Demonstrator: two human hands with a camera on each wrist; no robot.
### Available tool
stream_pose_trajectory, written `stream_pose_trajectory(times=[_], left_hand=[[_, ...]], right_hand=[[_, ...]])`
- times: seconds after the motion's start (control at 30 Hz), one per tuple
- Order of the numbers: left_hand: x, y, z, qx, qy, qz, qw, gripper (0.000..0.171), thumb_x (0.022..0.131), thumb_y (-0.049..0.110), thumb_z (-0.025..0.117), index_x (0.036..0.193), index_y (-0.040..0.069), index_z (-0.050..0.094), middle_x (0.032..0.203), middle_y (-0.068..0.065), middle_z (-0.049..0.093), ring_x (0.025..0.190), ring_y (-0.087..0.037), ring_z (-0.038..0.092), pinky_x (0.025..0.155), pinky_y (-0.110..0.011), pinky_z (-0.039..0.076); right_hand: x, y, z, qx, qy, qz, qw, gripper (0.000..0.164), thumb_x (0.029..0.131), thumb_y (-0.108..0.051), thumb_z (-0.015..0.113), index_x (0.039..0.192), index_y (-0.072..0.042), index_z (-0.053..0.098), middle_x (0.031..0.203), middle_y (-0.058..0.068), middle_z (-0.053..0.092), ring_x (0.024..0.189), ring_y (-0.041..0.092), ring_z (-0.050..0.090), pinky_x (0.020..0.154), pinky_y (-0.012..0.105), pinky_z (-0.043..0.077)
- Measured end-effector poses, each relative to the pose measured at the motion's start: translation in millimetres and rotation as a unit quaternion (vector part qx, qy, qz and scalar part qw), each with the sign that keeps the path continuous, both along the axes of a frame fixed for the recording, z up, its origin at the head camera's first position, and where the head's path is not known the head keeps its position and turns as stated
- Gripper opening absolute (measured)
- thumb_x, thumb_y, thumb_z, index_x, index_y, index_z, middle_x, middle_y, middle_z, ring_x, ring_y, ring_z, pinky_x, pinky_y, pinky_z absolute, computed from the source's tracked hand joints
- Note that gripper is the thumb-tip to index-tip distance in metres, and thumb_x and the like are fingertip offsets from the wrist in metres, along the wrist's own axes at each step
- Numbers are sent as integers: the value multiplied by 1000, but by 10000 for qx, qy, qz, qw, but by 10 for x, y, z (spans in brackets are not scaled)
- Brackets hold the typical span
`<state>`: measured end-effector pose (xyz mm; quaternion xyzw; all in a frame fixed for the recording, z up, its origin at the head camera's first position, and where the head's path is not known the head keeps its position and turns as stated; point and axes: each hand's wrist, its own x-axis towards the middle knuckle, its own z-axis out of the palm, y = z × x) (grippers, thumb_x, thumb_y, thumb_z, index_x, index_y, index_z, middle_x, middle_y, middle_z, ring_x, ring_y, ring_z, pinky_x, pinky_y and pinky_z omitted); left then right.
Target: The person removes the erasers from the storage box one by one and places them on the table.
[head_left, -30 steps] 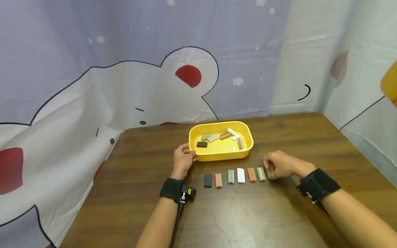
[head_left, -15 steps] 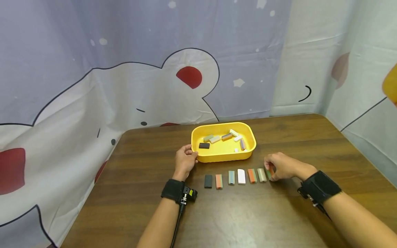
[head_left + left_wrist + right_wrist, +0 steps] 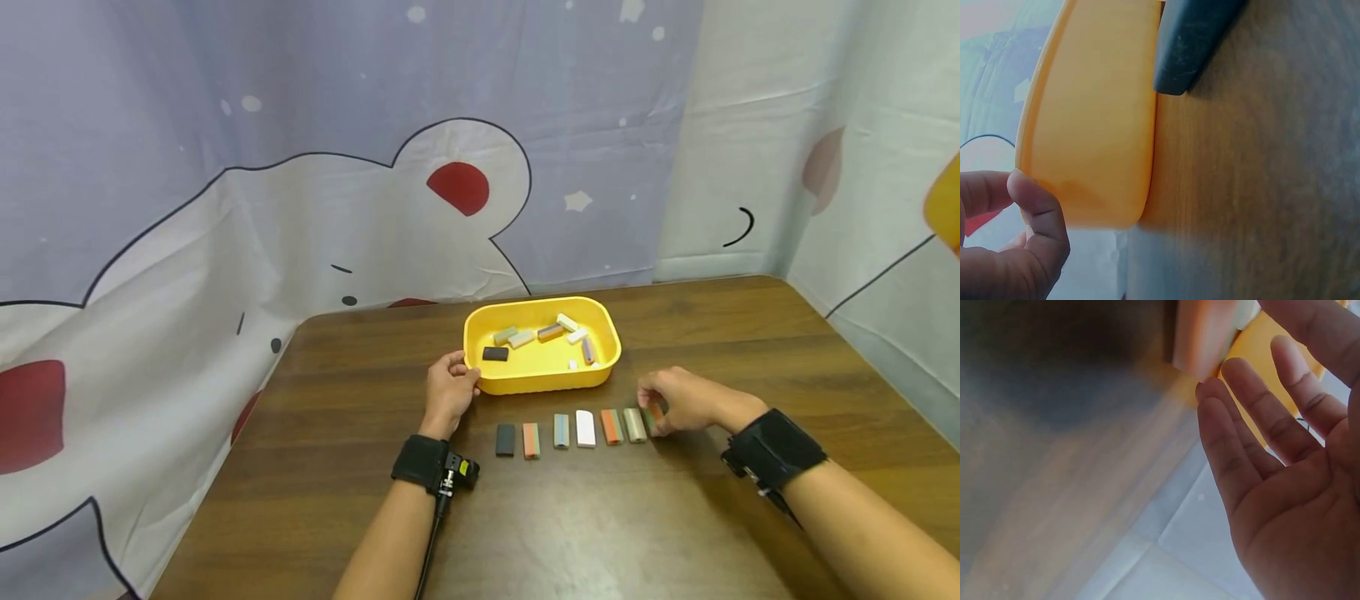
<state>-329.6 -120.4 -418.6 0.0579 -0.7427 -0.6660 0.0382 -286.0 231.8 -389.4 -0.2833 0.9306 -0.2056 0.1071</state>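
Observation:
My left hand (image 3: 451, 390) grips the near left corner of a yellow plastic tray (image 3: 546, 383), thumb and fingers at its rim. In the left wrist view the thumb and a fingertip meet at the rim of the tray (image 3: 1091, 112). At the right end of a row of small blocks, my right hand (image 3: 684, 400) pinches an orange-and-green striped block (image 3: 655, 413), partly hidden by the fingers. Beside it lie a beige striped block (image 3: 634, 425) and an orange-and-green block (image 3: 611, 427). The right wrist view has the right hand (image 3: 1285, 450) with a blurred orange block (image 3: 1204, 337) by its fingertips.
Further left in the row lie a white block (image 3: 585, 429), a blue-grey block (image 3: 561, 432), a pink-and-green block (image 3: 531, 441) and a dark block (image 3: 506, 440). Several more blocks, among them a black block (image 3: 495, 354), lie inside the tray. A patterned curtain (image 3: 337, 225) hangs behind the table (image 3: 360, 367).
The head view has shifted slightly, so everything sits a little further right and lower. Both hands keep their places at the tray and the striped block.

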Motion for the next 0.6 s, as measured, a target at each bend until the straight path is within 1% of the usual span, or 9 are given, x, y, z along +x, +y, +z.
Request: stream_pose_trajectory(times=[0.1, 0.17, 0.23, 0.33, 0.43, 0.6], left_hand=[[-5, -5, -2, -3, 12, 10, 10000, 46, 89, -3, 65, 133, -6, 52, 92, -13, 58, 72, -23, 60, 60, -29, 57], [-8, -14, -7, -19, 18, 21, 10000, 46, 89, -3, 65, 133, -6, 52, 92, -13, 58, 72, -22, 60, 59, -28, 56], [-11, -22, -9, -33, 27, 35, 10000, 45, 89, -3, 64, 132, -6, 52, 92, -13, 58, 73, -22, 60, 58, -26, 56], [-12, -25, -9, -56, 24, 32, 10000, 45, 89, -3, 64, 132, -5, 52, 93, -14, 57, 75, -24, 61, 57, -24, 55], [-12, -18, -6, -36, 14, -4, 10000, 45, 89, -3, 65, 132, -6, 52, 93, -14, 57, 75, -26, 61, 57, -25, 55], [-3, -1, 1, 7, 90, -19, 10000, 45, 88, -4, 65, 131, -8, 52, 91, -13, 58, 71, -23, 60, 54, -23, 54]], right_hand=[[-33, -30, 57, -37, 225, 185, 9996, 26, 75, -3, 81, 85, -10, 58, 83, 0, 58, 81, 21, 58, 71, 37, 53], [-60, -69, 93, -43, 363, 276, 9990, 21, 79, -3, 77, 87, -10, 59, 85, 0, 60, 86, 24, 60, 75, 41, 53], [-90, -113, 134, -44, 500, 346, 9981, 17, 83, -3, 74, 88, -10, 60, 86, 0, 60, 88, 26, 60, 76, 41, 53], [-141, -170, 204, -23, 510, 332, 9981, 12, 86, -5, 71, 89, -10, 60, 84, -2, 57, 81, 22, 56, 70, 37, 50], [-202, -202, 270, -62, 613, 290, 9977, 11, 86, -3, 69, 89, -10, 61, 81, -4, 56, 76, 16, 54, 67, 33, 49], [-356, -259, 344, -242, 1050, 340, 9936, 11, 84, 3, 69, 84, -6, 62, 74, -4, 57, 67, 10, 54, 60, 29, 50]])
